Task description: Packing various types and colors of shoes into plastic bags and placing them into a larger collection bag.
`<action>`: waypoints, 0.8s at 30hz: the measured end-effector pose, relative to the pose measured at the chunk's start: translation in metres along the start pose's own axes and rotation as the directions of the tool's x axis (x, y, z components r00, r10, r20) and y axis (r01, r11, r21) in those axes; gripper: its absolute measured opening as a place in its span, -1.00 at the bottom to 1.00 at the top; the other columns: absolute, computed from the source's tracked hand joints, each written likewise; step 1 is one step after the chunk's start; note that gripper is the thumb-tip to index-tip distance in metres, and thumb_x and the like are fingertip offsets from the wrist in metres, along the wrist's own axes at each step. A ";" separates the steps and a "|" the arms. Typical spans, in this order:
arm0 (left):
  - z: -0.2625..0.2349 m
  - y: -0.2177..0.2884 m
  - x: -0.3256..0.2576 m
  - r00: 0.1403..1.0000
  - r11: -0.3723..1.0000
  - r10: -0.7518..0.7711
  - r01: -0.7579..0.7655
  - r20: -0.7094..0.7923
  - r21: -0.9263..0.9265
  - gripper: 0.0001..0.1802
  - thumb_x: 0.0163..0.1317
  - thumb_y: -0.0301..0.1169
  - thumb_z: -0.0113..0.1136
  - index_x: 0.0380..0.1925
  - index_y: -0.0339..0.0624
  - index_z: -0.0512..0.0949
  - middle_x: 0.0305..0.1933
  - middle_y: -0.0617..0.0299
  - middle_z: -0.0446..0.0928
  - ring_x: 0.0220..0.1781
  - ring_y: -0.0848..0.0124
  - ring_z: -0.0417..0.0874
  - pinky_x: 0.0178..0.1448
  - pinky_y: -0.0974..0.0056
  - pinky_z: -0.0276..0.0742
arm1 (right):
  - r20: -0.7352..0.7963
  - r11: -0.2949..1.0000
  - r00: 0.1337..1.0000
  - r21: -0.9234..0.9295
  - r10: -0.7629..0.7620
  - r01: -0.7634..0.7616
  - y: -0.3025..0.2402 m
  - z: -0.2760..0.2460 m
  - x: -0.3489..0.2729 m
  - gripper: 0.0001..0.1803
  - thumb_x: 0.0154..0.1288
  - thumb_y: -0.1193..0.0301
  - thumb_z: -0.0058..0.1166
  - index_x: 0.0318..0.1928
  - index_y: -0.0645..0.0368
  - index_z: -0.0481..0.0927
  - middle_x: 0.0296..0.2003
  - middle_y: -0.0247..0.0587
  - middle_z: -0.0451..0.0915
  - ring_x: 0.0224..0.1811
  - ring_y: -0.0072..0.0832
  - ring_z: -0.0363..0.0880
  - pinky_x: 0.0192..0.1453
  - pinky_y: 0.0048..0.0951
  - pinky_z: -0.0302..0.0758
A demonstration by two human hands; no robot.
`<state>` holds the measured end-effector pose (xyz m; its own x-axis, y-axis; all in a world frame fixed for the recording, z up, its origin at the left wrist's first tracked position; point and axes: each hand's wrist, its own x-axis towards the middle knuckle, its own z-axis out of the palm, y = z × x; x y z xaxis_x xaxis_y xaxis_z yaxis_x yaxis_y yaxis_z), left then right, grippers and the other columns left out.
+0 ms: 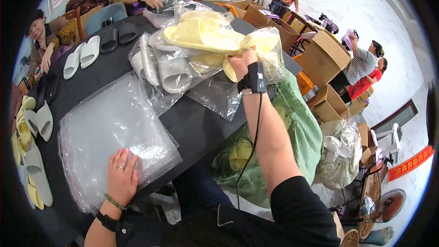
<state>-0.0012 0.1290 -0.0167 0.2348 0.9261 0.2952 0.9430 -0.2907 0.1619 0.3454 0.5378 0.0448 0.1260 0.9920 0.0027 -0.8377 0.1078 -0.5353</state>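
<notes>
Head view: right hand (242, 61) raised over black tabletop (192, 123), fingers closed on clear plastic bag of pale yellow slippers (215, 34). Left hand (121, 174) flat, fingers spread, pressing stack of clear empty plastic bags (105, 132) near body. Bagged grey slippers (160, 66) just left of right hand. Likely step: setting filled bag aside; next calls for peeling one fresh bag off stack.
</notes>
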 end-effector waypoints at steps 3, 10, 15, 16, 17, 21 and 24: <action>-0.003 0.001 -0.003 1.000 1.000 -0.020 0.020 0.007 0.012 -0.54 0.22 -0.42 0.05 0.14 -0.24 0.47 0.35 -0.13 0.31 0.40 -0.09 0.29 0.47 -0.16 0.11 | 0.004 0.988 0.989 -0.049 0.149 -0.149 -0.001 -0.010 -0.025 -0.47 0.44 0.00 -0.15 0.30 -0.07 0.33 0.27 -0.25 0.38 0.22 -0.16 0.39 0.17 0.11 0.35; 0.001 0.002 -0.001 1.000 0.999 0.005 -0.005 0.002 -0.040 -0.55 0.23 -0.43 0.05 0.15 -0.26 0.46 0.35 -0.14 0.31 0.40 -0.10 0.29 0.48 -0.14 0.10 | -0.208 0.226 0.973 -0.948 0.095 -0.225 -0.103 -0.054 -0.053 -0.34 0.36 -0.20 -0.07 -0.20 0.24 0.63 -0.32 -0.10 0.70 -0.49 -0.34 0.68 -0.41 -0.42 0.56; -0.001 0.000 -0.003 1.000 0.999 -0.001 0.001 0.005 -0.053 -0.55 0.23 -0.43 0.06 0.15 -0.27 0.46 0.35 -0.15 0.30 0.40 -0.10 0.28 0.47 -0.15 0.11 | 0.072 -0.550 0.966 -0.831 -0.249 -0.080 -0.146 -0.039 -0.058 -0.53 0.28 0.03 0.08 -0.49 0.20 0.62 -0.37 0.02 0.68 -0.23 -0.21 0.70 -0.15 -0.16 0.58; -0.001 -0.001 -0.004 1.000 0.999 -0.004 0.005 0.012 -0.055 -0.55 0.23 -0.43 0.06 0.15 -0.27 0.45 0.35 -0.15 0.30 0.40 -0.10 0.28 0.47 -0.15 0.11 | 0.360 -0.785 0.874 -0.619 -0.326 -0.038 -0.148 -0.038 -0.066 -0.53 0.23 0.02 0.12 -0.47 0.23 0.63 -0.35 0.06 0.68 -0.21 -0.11 0.69 -0.09 -0.11 0.57; -0.002 -0.001 -0.005 1.000 0.998 -0.003 0.004 0.013 -0.056 -0.55 0.23 -0.43 0.06 0.15 -0.27 0.45 0.35 -0.15 0.30 0.40 -0.10 0.28 0.47 -0.15 0.11 | 0.420 -0.794 0.855 -0.608 -0.306 0.014 -0.159 -0.034 -0.072 -0.56 0.15 0.05 0.19 -0.30 0.25 0.68 -0.30 0.08 0.68 -0.16 0.01 0.65 -0.01 -0.07 0.55; -0.001 -0.002 -0.005 1.000 0.998 0.005 -0.005 0.000 -0.064 -0.54 0.22 -0.41 0.07 0.14 -0.25 0.47 0.33 -0.17 0.31 0.39 -0.12 0.28 0.45 -0.19 0.12 | 0.566 -0.778 0.796 -0.591 -0.214 0.212 -0.188 -0.034 -0.085 -0.21 0.12 0.15 0.26 0.32 0.24 0.35 0.19 0.22 0.45 0.25 0.00 0.44 0.34 -0.14 0.35; 0.001 -0.001 -0.003 1.000 0.998 0.005 -0.006 -0.007 -0.056 -0.54 0.22 -0.41 0.07 0.15 -0.24 0.47 0.34 -0.16 0.31 0.39 -0.11 0.28 0.46 -0.19 0.11 | 0.546 -0.655 0.835 -0.605 0.073 0.452 -0.197 -0.054 -0.073 0.06 0.17 0.18 0.24 0.53 0.09 -0.13 0.40 0.17 0.19 0.40 -0.12 0.29 0.43 -0.21 0.24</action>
<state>-0.0024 0.1268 -0.0190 0.2382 0.9229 0.3025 0.9270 -0.3090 0.2128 0.5304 0.4401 0.1044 -0.2457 0.8716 0.4242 0.9274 0.3387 -0.1587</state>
